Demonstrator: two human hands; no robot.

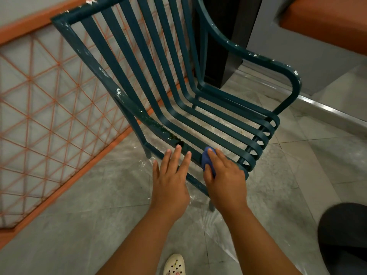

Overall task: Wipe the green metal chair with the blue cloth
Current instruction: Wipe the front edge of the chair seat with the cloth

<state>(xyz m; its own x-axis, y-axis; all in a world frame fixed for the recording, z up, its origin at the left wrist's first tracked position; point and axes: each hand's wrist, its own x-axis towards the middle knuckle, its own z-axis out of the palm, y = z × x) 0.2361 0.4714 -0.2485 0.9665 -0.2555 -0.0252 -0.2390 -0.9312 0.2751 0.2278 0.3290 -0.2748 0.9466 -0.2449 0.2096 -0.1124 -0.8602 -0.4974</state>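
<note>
The grey tiled floor (83, 211), covered under the chair by a clear plastic sheet (228, 233) dusted with white flecks, carries the dark green slatted metal chair (200, 116), which stands close to an orange lattice railing (49, 92) on its far side. White spatter marks the chair's frame along the near side rail, the top corner of the backrest and the curved armrest (264, 56), so the wiping looks far from finished. The left hand (170, 175) lies flat with straight fingers spread across the near side rail at the seat's front corner, steadying the chair and gripping nothing. The right hand (224, 175) curls its fingers and thumb round the small bunched blue cloth (207, 158) and presses it onto the first seat slat just beside the rail. To do this stroke well, it seems best to run the cloth along the length of each slat rather than across, so it does not snag in the gaps, and to wrap it round the slat edges where grime collects. The dried flecks probably need firm pressure and short back-and-forth rubs; opening the cloth out to a clean face would help, since the wad offers little surface. A cream perforated clog (174, 264) shows at the bottom edge
</note>
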